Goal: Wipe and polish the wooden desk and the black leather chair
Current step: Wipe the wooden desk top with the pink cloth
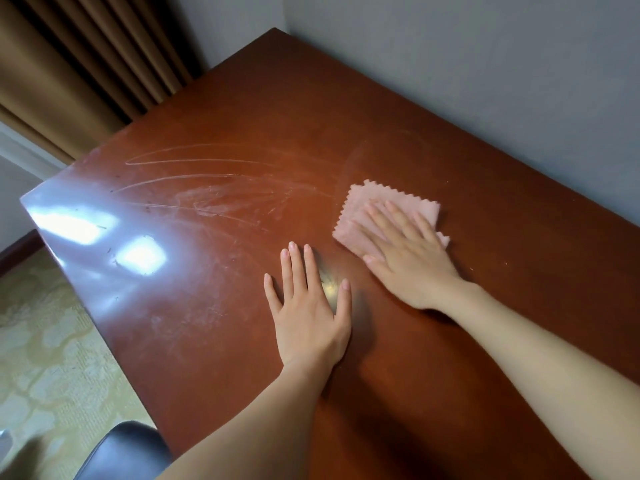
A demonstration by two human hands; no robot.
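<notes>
The pink cloth [408, 206] lies folded flat on the reddish-brown wooden counter [242, 116], on the side nearer the grey wall [485, 64]. The right hand [405, 251] presses on the cloth, palm down, fingers straight and spread. The left hand [308, 313] rests flat on the bare counter just beside it, fingers spread, holding nothing. Pale curved streaks [207, 188] mark the surface left of the cloth. The black leather chair [128, 448] shows at the lower left, beside the counter. A brown curtain [86, 64] hangs at upper left.

Left hand [308, 317] and right hand [405, 258] flat, palms down, fingers straight and spread.
</notes>
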